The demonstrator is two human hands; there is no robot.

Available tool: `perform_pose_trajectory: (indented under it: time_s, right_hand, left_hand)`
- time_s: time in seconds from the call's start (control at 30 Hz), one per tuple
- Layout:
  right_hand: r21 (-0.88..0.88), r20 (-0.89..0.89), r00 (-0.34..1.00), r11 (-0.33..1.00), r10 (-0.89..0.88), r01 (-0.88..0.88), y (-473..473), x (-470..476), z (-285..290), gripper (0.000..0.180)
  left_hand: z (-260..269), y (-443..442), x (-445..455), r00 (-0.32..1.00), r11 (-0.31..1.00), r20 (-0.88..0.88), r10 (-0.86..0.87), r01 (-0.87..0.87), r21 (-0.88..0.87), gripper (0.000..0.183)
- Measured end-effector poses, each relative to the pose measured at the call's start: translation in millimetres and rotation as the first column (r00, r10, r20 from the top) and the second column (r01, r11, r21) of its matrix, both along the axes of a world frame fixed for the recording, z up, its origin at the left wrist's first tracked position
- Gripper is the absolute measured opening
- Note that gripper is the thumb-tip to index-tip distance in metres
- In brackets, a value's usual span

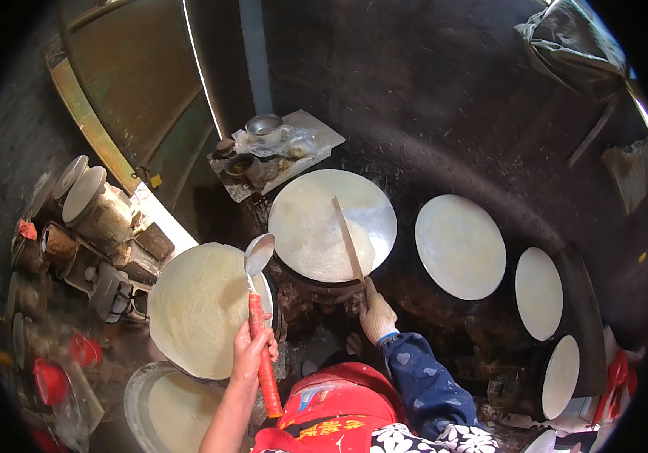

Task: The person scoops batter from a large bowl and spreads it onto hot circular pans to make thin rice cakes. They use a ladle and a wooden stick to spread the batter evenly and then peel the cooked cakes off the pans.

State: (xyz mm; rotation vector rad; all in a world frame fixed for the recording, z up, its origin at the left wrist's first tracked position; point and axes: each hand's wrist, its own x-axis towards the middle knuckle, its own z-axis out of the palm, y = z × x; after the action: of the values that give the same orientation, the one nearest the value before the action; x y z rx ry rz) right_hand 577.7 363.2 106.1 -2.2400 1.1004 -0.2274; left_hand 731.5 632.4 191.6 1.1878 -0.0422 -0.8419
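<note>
My left hand (254,345) is closed around the red-wrapped handle of a metal ladle (260,255), its bowl raised near the right rim of a round griddle (205,317) covered with a pale batter sheet. In a knitted glove, my right hand (378,317) grips a long, flat wooden spreader (348,240). The spreader's blade lies across a second round griddle (383,238), over pale batter (307,226) that covers most of the plate. Shiny bare metal shows at that griddle's right side, beside a thicker patch of batter under the blade.
More coated griddles (460,247) curve away to the right. A large basin (137,390) of batter stands at lower left. Behind the middle griddle, a board (324,133) bears a metal bowl (264,124) and plastic film. Buckets (92,198) and red containers (51,380) crowd the left side.
</note>
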Motion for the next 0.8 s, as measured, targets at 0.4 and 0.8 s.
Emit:
perform_pose_trajectory:
  time_s: [0.4, 0.8]
  right_hand:
    - [-0.003, -0.116, 0.986, 0.993, 0.118, -0.119, 4.6, -91.8, -23.5, 0.064]
    - [0.114, 0.143, 0.905, 0.901, 0.402, -0.418, -68.9, -107.7, -24.2, 0.058]
  left_hand:
    - [8.3, -10.8, -13.5, 0.956, 0.998, -0.287, -0.056, 0.058, -0.001, 0.039]
    - [6.8, -95.0, -16.4, 0.951, 0.988, -0.293, -0.1, 0.131, 0.088, 0.038]
